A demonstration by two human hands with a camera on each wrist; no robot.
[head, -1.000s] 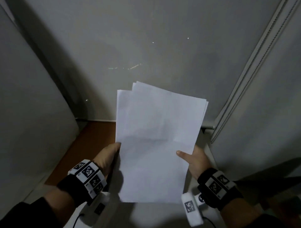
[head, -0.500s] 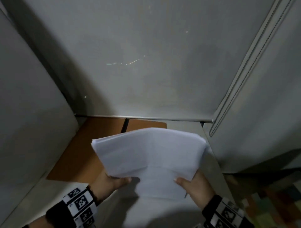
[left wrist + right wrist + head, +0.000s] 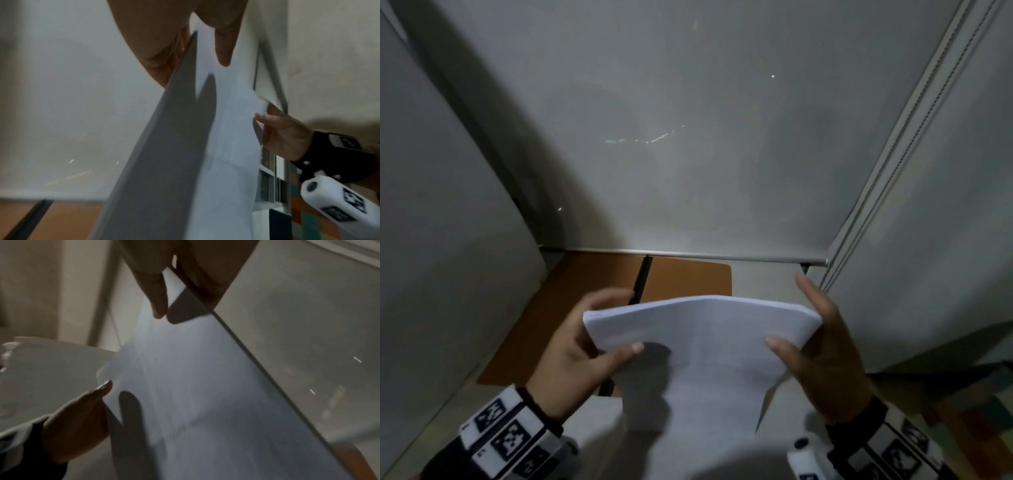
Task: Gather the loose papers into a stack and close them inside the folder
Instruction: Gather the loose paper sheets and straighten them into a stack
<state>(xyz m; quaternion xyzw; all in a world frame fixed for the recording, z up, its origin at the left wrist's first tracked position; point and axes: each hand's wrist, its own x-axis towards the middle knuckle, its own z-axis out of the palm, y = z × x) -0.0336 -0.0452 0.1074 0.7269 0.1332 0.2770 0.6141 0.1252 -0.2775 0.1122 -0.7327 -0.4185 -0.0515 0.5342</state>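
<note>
I hold a stack of white papers (image 3: pixel 705 346) upright and bowed over the white table (image 3: pixel 763 277), its top edges lined up. My left hand (image 3: pixel 602 346) pinches the stack's left side, thumb in front and fingers behind. My right hand (image 3: pixel 815 339) holds the right side the same way, with its fingers straight up behind the edge. The brown folder (image 3: pixel 571 308) lies open behind and left of the stack, showing its black spine (image 3: pixel 641 279). The left wrist view shows the papers (image 3: pixel 216 146) edge-on; the right wrist view shows their face (image 3: pixel 205 386).
A grey roller blind hangs behind the table, its bottom rail (image 3: pixel 722 255) just above the folder. The blind's cord (image 3: pixel 876 178) runs down on the right. A pale panel (image 3: pixel 448 240) closes the left side. Coloured flooring (image 3: pixel 983 411) shows at the lower right.
The stack has come down from in front of the view to just above the table, and its fanned top edges are now even. Both hands slid up along its sides.
</note>
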